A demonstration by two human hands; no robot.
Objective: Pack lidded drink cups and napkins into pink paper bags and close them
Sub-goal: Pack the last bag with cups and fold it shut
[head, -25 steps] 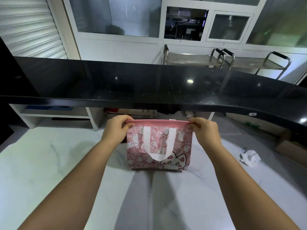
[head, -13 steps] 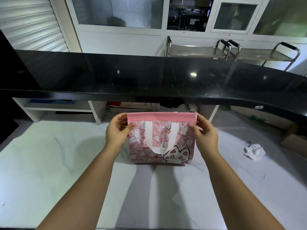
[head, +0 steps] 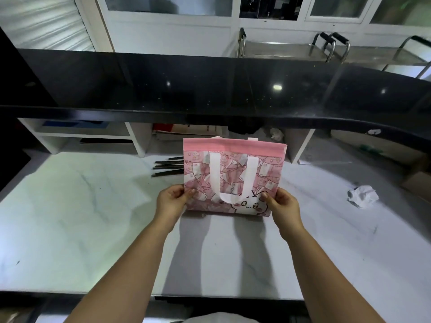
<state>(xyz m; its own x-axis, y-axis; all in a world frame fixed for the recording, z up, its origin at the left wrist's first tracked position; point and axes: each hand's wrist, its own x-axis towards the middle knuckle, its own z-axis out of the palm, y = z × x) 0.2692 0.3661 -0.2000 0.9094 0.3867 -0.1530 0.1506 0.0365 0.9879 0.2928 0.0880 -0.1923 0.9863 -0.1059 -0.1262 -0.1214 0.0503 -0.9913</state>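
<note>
Both hands are gripping the pink bag (head: 234, 176) standing on the white surface (head: 70, 217): left hand (head: 171, 201) at 9 o'clock, right hand (head: 283, 205) at 3 o'clock. Black straws (head: 168, 167) are lying at the bag's 9 o'clock.

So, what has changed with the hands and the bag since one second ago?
Both hands let go of the top edge of the pink cat-print paper bag and moved down: the left hand and right hand now grip its lower corners. The bag stays upright and closed on the white marble counter.
</note>
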